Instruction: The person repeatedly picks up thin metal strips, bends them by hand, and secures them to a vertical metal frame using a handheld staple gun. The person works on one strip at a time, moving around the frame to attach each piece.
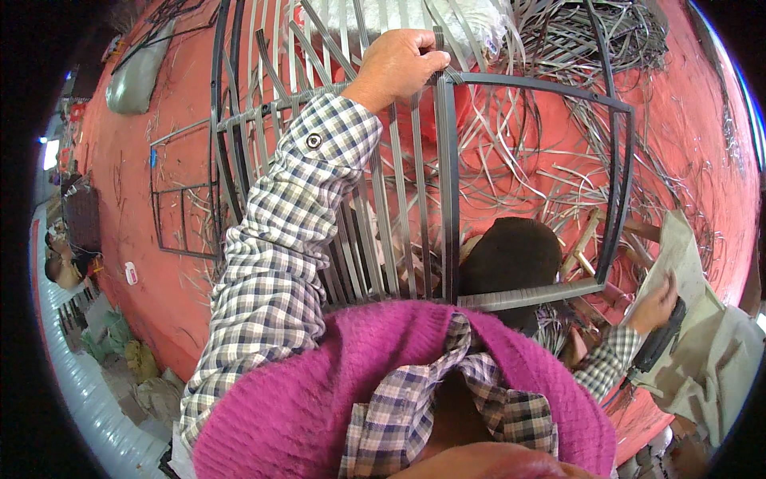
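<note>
Lacing looks underway: the left hand [399, 65] pinches a flat grey strip [439, 37], fingers closed, at the metal frame [448, 184], upper centre. Lower right, the half-curled right hand [654, 303] has an unclear hold; tautness seems needed next.

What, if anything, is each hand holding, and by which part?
The left hand pinches a grey strip near one end, at the metal frame. The right hand is at a dark tool; whether it grips it cannot be told.

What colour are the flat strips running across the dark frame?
The flat strips are grey, seen best in the head view.
</note>
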Tool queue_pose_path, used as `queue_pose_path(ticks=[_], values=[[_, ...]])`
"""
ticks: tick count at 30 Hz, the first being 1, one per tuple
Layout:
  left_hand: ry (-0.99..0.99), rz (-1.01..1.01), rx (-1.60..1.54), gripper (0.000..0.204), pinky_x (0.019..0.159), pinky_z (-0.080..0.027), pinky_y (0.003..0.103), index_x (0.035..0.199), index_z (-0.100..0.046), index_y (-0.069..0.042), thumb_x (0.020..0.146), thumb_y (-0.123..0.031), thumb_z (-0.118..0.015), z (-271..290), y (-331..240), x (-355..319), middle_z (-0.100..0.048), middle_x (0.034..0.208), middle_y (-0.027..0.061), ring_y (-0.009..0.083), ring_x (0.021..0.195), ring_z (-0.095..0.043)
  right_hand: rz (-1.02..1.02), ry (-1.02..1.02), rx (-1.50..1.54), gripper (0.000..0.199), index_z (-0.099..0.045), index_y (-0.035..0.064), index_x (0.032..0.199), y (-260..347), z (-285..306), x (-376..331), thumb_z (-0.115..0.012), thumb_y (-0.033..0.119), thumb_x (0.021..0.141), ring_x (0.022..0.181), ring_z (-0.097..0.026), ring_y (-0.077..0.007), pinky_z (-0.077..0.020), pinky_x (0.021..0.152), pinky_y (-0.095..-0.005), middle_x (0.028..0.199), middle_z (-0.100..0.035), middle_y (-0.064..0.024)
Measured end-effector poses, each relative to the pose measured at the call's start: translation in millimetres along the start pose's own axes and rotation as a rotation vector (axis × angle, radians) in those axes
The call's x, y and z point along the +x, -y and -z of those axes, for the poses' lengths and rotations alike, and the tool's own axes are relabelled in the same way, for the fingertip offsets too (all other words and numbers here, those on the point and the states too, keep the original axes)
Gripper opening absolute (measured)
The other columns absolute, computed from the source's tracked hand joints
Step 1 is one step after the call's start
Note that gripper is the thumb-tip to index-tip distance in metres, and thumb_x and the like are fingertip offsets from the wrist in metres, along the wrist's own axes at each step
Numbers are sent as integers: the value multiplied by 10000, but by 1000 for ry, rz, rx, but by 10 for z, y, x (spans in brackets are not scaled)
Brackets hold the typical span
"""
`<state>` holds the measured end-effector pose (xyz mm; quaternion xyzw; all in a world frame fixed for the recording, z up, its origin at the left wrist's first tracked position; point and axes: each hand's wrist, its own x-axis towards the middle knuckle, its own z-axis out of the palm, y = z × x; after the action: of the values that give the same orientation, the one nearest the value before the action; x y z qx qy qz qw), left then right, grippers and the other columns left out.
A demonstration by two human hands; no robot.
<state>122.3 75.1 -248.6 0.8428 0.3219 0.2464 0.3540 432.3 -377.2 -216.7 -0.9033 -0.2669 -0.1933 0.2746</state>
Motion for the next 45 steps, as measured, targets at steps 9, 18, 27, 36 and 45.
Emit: queue_pose_path(ticks=[9, 18, 27, 36, 45], values=[[-5, 43, -4, 324, 551, -446, 316, 800, -674, -7, 808, -327, -625, -21, 100, 15, -619, 631, 84, 158, 560, -558, -229, -1, -476, 433, -507, -9, 1234, -1685, 639, -402, -556, 170, 843, 1020, -576, -327, -435, 892, -410, 1129, -591, -203], [24, 61, -7, 334, 564, -460, 303, 813, -665, 12, 815, -320, -629, 28, 109, 2, -637, 670, 110, 158, 590, -585, -77, -140, -837, 448, -547, 77, 1208, -1393, 464, -180, -589, 248, 796, 1056, -541, -346, -401, 915, -464, 1143, -593, -156], [-23, 61, -148, 299, 595, -475, 297, 841, -663, 15, 835, -281, -615, -70, 135, -28, -654, 710, 88, 154, 627, -604, -571, 221, -617, 633, -424, 53, 1306, -2076, 608, 210, -672, 191, 741, 1093, -558, -317, -408, 963, -408, 1179, -581, -191], [-50, -39, 14, 282, 542, -432, 299, 833, -661, 16, 842, -261, -605, -93, 167, -6, -578, 595, 74, 131, 543, -526, -505, 288, 108, 296, -571, -70, 968, -581, 1243, 536, -644, 120, 754, 549, -515, -172, -425, 532, -318, 621, -556, -90], [-46, -83, -45, 309, 586, -453, 341, 861, -673, 7, 816, -289, -600, -118, 169, 7, -617, 652, 129, 215, 594, -586, 78, 875, 427, 143, -678, 66, 918, 1652, 139, 469, -661, 59, 776, 713, -580, -153, -473, 681, -290, 838, -615, -37]])
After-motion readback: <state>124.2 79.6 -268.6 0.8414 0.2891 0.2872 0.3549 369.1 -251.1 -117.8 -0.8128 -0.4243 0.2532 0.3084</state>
